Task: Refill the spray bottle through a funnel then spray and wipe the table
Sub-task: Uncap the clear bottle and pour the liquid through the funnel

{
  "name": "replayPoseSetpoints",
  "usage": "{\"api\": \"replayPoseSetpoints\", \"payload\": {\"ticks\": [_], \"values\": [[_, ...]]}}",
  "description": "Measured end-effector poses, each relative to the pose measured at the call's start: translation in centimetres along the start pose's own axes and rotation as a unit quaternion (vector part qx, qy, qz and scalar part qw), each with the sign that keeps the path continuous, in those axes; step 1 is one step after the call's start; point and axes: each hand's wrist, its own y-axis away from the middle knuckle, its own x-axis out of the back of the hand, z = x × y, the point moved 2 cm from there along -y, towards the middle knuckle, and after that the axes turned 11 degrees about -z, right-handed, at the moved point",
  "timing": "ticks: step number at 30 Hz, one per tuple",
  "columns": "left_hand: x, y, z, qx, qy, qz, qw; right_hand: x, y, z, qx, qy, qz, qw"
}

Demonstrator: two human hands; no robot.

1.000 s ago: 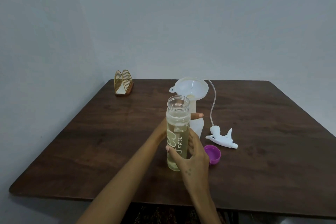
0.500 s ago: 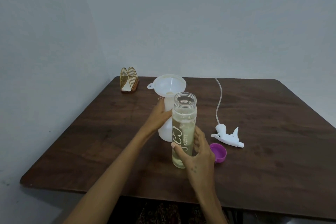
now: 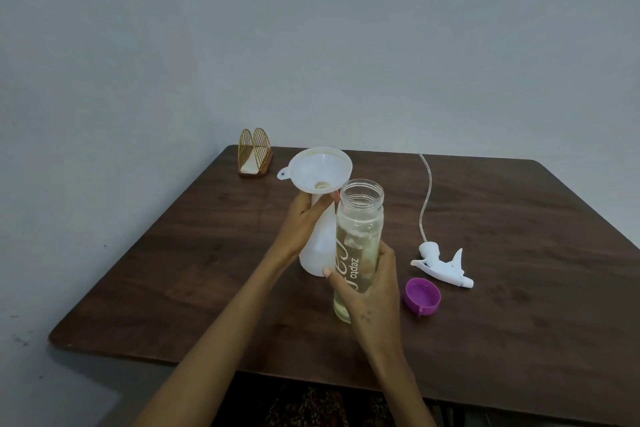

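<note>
A white spray bottle stands on the dark wooden table with a white funnel seated in its neck. My left hand grips the bottle's upper body just under the funnel. My right hand holds an open clear water bottle, upright, right beside the spray bottle and partly in front of it; pale liquid fills most of it. The white trigger sprayer head with its long dip tube lies on the table to the right.
A purple cap lies open side up near my right hand. A gold wire napkin holder stands at the far left corner by the wall. The table's front edge runs close below my forearms.
My view has shifted, so everything sits further right in frame. My right hand lifted the water bottle slightly closer to the funnel. My left hand kept its grip on the spray bottle.
</note>
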Motion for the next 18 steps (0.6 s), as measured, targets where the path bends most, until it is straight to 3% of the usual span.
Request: {"api": "replayPoseSetpoints", "payload": {"ticks": [7, 18], "values": [[-0.7, 0.0, -0.6, -0.021, -0.024, 0.001, 0.999, 1.0, -1.0, -0.3, -0.015, 0.011, -0.01, 1.0], [2.5, -0.3, -0.9, -0.019, -0.054, 0.026, 0.998, 5.3, -5.2, -5.3, 0.055, 0.215, -0.033, 0.975]]}}
